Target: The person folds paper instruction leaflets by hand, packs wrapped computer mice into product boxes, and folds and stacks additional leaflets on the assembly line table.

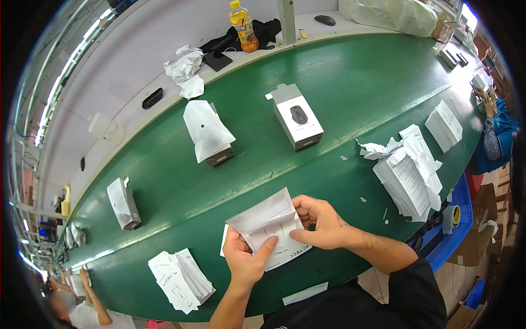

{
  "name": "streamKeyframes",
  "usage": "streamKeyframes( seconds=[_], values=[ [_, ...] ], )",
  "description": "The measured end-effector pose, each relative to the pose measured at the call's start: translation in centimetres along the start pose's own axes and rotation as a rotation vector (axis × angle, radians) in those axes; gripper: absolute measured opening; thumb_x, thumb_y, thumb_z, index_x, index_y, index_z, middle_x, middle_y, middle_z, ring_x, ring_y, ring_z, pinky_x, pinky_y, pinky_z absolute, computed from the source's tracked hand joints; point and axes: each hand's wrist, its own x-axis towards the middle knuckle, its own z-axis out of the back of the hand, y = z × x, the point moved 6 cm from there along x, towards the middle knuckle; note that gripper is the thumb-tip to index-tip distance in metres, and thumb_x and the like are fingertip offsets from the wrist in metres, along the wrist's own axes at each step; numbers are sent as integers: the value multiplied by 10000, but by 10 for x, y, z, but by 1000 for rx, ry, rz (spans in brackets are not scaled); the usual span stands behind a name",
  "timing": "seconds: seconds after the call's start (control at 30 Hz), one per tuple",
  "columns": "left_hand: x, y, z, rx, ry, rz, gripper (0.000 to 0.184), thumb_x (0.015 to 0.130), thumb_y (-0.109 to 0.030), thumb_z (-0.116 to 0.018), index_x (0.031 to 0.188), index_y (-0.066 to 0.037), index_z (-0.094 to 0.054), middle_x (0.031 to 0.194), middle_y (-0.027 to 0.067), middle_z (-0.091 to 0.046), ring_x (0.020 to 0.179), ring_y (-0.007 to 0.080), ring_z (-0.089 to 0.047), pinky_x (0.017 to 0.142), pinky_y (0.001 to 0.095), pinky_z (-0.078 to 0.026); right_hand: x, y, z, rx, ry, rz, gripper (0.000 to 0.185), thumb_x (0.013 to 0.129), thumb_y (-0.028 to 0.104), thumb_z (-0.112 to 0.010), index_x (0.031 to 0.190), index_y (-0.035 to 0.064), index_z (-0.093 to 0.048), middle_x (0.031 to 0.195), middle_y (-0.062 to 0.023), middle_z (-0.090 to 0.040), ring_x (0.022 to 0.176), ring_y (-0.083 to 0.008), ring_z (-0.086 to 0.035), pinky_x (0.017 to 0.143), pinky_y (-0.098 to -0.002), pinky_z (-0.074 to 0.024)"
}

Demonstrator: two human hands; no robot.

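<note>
Both hands hold a white printed sheet [279, 253] above the green table [246, 175], with a translucent whitish sleeve [266, 214] at its top. My left hand [245, 257] grips the left side, thumb on the print. My right hand [323, 223] pinches the right side, thumb near the middle. A stack of printed leaflets [181, 279] lies left of my left hand. Beyond my right hand is a thick pile of folded papers [408, 175]. Farther back stands an open box with a mouse picture [297, 118].
Another box [219, 156] lies under white paper at the back; a smaller box [124, 204] is at the left. A bottle [244, 27] stands on the back ledge. A blue bin [457, 219] is at the right. Co-workers sit at the far right [496, 131] and lower left [82, 307].
</note>
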Motion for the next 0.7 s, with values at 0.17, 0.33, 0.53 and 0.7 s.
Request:
streamKeyframes(
  seconds=[0.17,0.33,0.53,0.7],
  values=[
    [-4,11,6,52,19,7,328,895,41,-619,1199,40,-495,1084,131,-650,996,180,-657,840,292,-533,-1,-4,0,13,-24,-49,257,917,16,-583,1162,-15,-514,1021,-107,-684,867,-76,-636,690,-239,-502],
    [-8,20,17,53,0,24,281,920,35,-568,1195,40,-512,1022,131,-668,940,164,-660,787,276,-527,-5,2,1,-101,3,-32,143,939,-28,-513,1075,-8,-552,991,-85,-672,867,-70,-619,696,-244,-492],
    [-3,-30,12,362,333,-474,237,908,12,-574,1144,35,-590,974,156,-680,825,144,-645,707,280,-511,-4,9,2,1,19,125,172,905,-82,-459,958,13,-592,905,-71,-652,792,-76,-606,643,-270,-479],
    [11,-40,10,130,178,141,97,878,-57,-639,925,14,-686,821,128,-697,674,136,-639,600,295,-491,-10,26,-15,-489,213,475,222,851,-112,-440,913,23,-605,846,-95,-613,728,-167,-607,605,-310,-464]
  ],
)
